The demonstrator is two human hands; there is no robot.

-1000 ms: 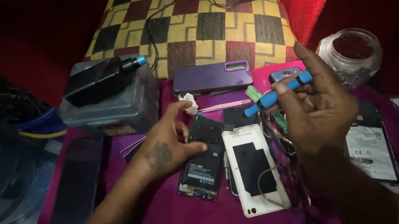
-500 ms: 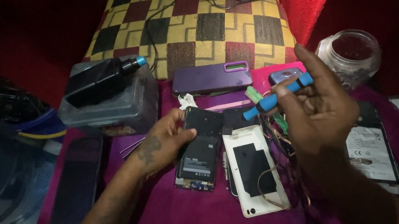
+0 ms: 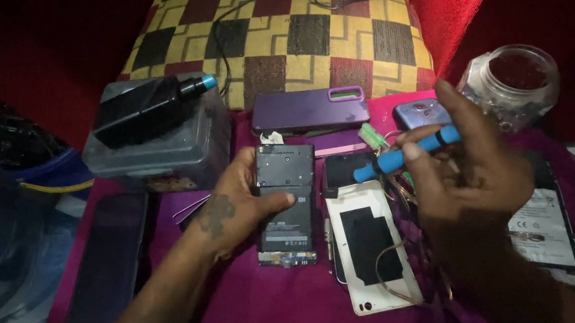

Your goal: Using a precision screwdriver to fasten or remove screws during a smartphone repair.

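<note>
My left hand [image 3: 237,204] grips an opened smartphone [image 3: 286,204] with its back cover off, tilting it up off the magenta cloth [image 3: 292,318]; my thumb lies across its battery. My right hand [image 3: 470,184] hovers to the right and holds a blue-handled screwdriver [image 3: 405,153] between fingers and thumb, its tip pointing down-left near the phone's top edge. A white back cover [image 3: 370,249] with a black pad lies just right of the phone, under my right hand.
A purple phone case [image 3: 310,108] lies at the back on a yellow checkered cushion [image 3: 287,21]. A grey plastic box with a dark bottle [image 3: 153,127] stands at the left. A glass jar [image 3: 511,78] sits back right; a flat battery pack [image 3: 545,228] lies at the right.
My left hand took hold of the opened phone, lifted it and shifted it up toward the back. My right hand with the screwdriver stayed almost still.
</note>
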